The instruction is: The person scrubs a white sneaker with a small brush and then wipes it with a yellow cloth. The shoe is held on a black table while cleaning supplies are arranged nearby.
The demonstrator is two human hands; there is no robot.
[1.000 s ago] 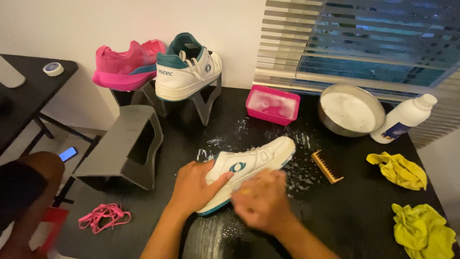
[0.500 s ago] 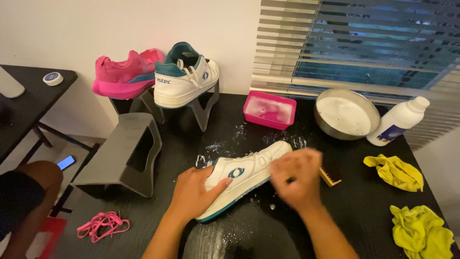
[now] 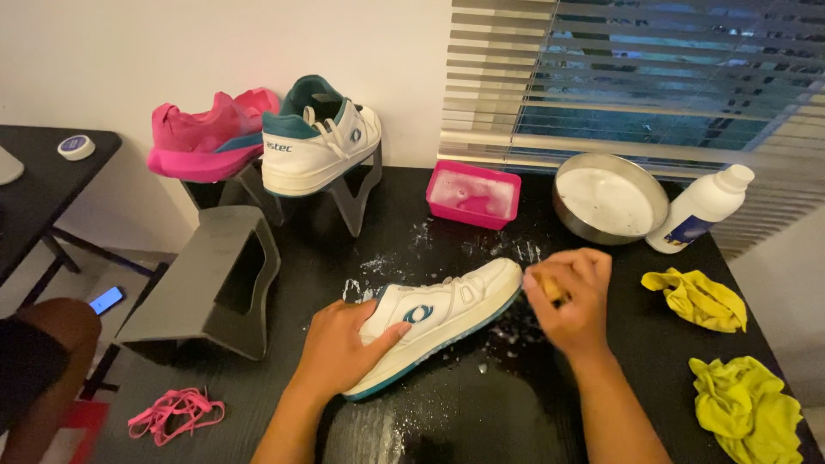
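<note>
A white sneaker with a teal sole lies on its side on the black table, among white foam flecks. My left hand presses flat on its heel end and holds it down. My right hand is at the toe tip, fingers closed on a small tan object that is mostly hidden in the fist.
Behind stand a pink tub of suds, a metal bowl of white liquid and a white bottle. Two yellow cloths lie at the right. A matching sneaker and a pink shoe rest on stands; another grey stand and pink laces are at the left.
My right hand has moved from the middle of the sneaker out to its toe, to the right. My left hand has stayed on the heel end.
</note>
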